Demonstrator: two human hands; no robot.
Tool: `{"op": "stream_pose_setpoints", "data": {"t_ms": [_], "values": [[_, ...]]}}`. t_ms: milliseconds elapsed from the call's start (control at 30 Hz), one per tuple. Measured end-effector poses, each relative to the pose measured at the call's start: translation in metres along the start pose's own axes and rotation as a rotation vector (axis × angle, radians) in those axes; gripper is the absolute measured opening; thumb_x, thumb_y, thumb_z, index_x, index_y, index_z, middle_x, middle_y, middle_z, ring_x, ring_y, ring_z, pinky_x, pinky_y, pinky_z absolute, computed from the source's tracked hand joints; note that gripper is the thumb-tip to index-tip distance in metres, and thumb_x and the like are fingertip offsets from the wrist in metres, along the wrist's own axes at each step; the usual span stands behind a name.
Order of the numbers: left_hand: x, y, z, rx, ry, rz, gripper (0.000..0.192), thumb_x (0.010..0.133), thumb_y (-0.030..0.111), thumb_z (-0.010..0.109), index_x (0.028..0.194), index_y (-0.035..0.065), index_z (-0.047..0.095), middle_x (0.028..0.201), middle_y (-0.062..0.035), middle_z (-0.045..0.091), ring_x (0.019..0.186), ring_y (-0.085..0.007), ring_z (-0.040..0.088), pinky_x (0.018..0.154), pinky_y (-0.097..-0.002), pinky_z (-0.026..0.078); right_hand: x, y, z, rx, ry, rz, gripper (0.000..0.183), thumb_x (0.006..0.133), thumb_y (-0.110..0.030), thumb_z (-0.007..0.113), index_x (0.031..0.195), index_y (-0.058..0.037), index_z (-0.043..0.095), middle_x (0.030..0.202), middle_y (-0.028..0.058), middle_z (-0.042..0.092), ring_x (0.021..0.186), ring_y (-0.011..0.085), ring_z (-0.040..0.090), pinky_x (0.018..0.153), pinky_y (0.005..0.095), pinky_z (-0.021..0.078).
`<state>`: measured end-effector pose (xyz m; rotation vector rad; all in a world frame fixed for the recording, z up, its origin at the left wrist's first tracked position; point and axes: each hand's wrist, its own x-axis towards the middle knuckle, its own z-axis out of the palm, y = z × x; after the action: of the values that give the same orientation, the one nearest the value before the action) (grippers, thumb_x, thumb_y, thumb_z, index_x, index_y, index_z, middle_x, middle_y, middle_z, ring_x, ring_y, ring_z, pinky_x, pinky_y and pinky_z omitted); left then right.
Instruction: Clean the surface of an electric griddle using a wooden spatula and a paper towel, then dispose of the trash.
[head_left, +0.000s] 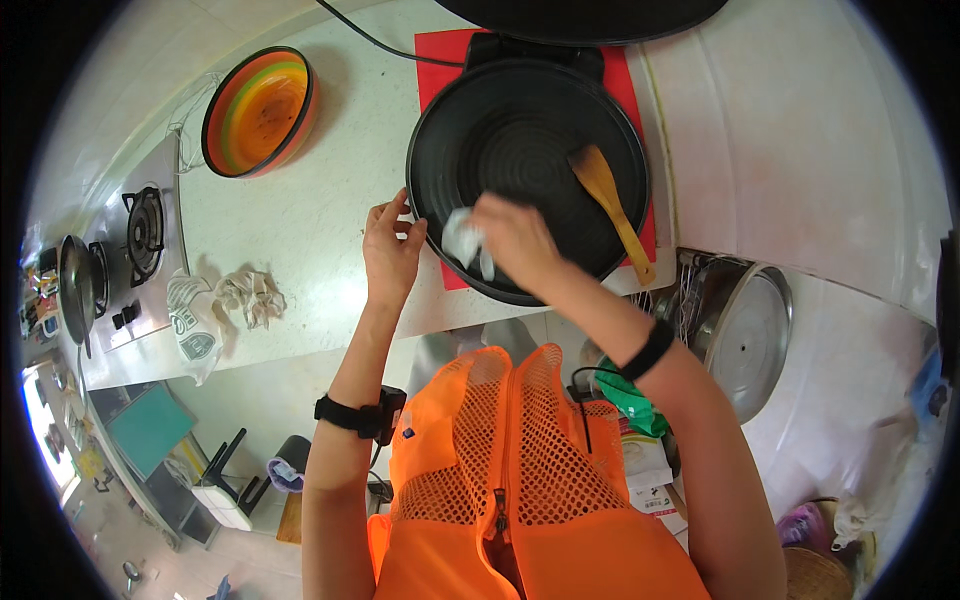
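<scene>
A round black electric griddle (517, 142) sits on a red mat (439, 90) at the counter's front edge, its lid (585, 19) raised at the back. My right hand (517, 240) is pressed over the griddle's near-left part, holding a crumpled white tissue (465, 238) against the surface; hand and tissue are blurred. With its fingertips, my left hand (394, 244) touches the griddle's left rim. A wooden spatula (611, 206) with a darkened blade lies across the right side, its handle jutting over the rim.
An orange striped bowl (259, 112) stands back left. Crumpled paper (251, 298) and a plastic bag (196, 322) lie near the counter's left front. Further left is a gas stove (142, 232) with a pan (75, 289). A large metal lid (750, 341) leans right. A black cord (382, 45) runs behind.
</scene>
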<state>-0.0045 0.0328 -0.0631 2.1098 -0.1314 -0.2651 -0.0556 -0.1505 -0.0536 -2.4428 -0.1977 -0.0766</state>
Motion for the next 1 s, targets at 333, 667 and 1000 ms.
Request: {"op": "stream_pose_setpoints", "data": {"t_ms": [333,667,1000], "values": [[0.001,0.006,-0.005,-0.036,-0.024,-0.032,0.046,0.08,0.007,0.069,0.124,0.0014,0.058,0.102,-0.0108,0.059,0.075,-0.0155,0.06,0.071,-0.0301,0.051,-0.017,-0.009,-0.013,0.187,-0.116,0.106,0.03,0.069,0.007,0.062,0.097,-0.0029,0.067,0.091,0.0118,0.063,0.086,0.0305,0.064,0.075,0.0367,0.0521],[0.004,0.008,-0.008,-0.024,-0.047,-0.031,0.047,0.079,0.009,0.072,0.123,0.003,0.059,0.102,-0.0091,0.06,0.074,-0.0132,0.059,0.071,-0.0284,0.05,-0.022,-0.032,-0.012,0.208,-0.096,-0.175,0.019,0.069,0.004,0.06,0.082,-0.0071,0.069,0.084,0.0057,0.059,0.08,0.0225,0.062,0.07,0.0313,0.0516],[0.006,0.009,-0.007,-0.038,-0.057,-0.009,0.047,0.078,0.009,0.072,0.123,0.0021,0.059,0.101,-0.0098,0.06,0.074,-0.0138,0.059,0.071,-0.0293,0.05,-0.015,-0.016,-0.029,0.252,-0.067,0.16,0.028,0.069,0.007,0.054,0.087,-0.0067,0.071,0.085,0.011,0.061,0.079,0.0285,0.063,0.071,0.0341,0.0511]]}}
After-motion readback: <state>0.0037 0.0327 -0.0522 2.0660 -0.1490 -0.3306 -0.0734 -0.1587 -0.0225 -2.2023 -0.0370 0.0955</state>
